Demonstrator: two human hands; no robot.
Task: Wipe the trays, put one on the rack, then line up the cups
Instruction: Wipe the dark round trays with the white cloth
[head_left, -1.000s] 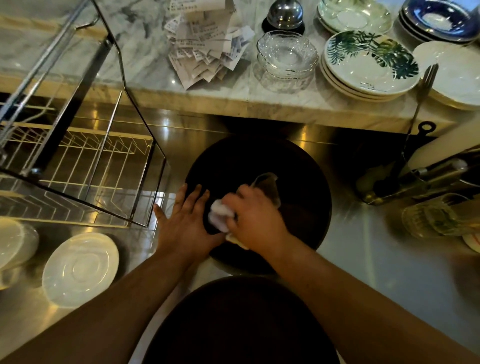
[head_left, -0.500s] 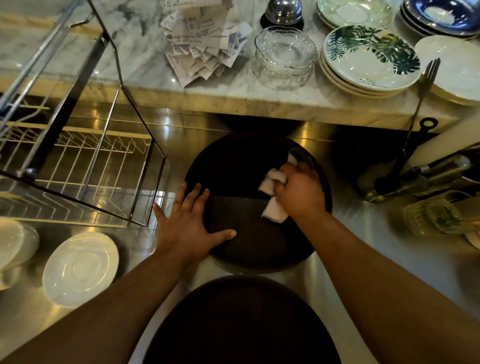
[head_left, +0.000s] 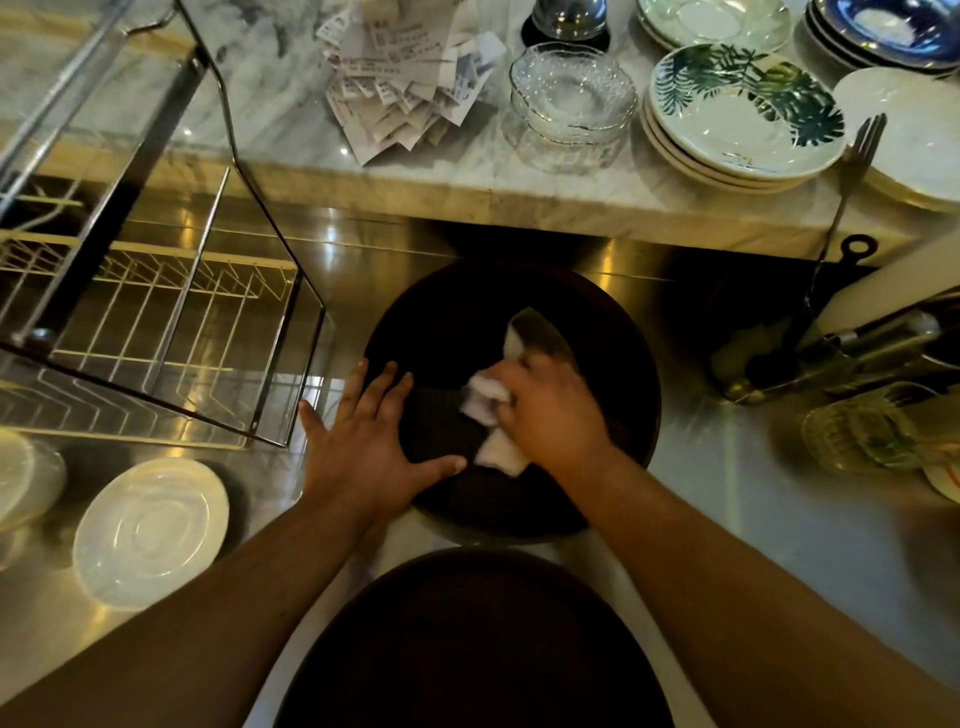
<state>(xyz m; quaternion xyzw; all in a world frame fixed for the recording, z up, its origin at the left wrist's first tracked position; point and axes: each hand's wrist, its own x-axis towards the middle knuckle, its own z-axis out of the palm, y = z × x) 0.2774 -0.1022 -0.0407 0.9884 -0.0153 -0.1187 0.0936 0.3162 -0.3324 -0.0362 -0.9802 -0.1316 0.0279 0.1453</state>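
A steel counter (head_left: 753, 519) is seen from above, at head height, with two bare forearms reaching in from the bottom of the view. At the centre, a round dark tray (head_left: 613, 374) lies flat on the counter. The left hand (head_left: 363, 447) is pressed open and flat on the tray's rim at 9 o'clock, fingers spread, with the thumb pointing toward the tray's middle. The right hand (head_left: 550, 410) is closed around a crumpled white cloth (head_left: 493, 410), which is held against the tray surface just right of its middle; the hand and cloth are slightly blurred. A corner of the cloth sticks out above the knuckles, toward 12 o'clock.

A second dark round tray (head_left: 467, 649) is seen at 6 o'clock, just beside the first and partly cut off by the lower edge. A wire dish rack (head_left: 156, 312) stands at 9 to 10 o'clock, with nothing visible on its grid. A white saucer (head_left: 150, 530) lies on the counter at 8 o'clock. At 3 o'clock, a clear glass cup (head_left: 862, 431) lies on its side near a holder of utensils (head_left: 841, 343).

Along the top, a raised marble ledge (head_left: 467, 182) carries a pile of paper receipts (head_left: 410, 78) at 12 o'clock, stacked clear glass dishes (head_left: 571, 98) at 1 o'clock, and a stack of leaf-patterned plates (head_left: 743, 114) at 2 o'clock.
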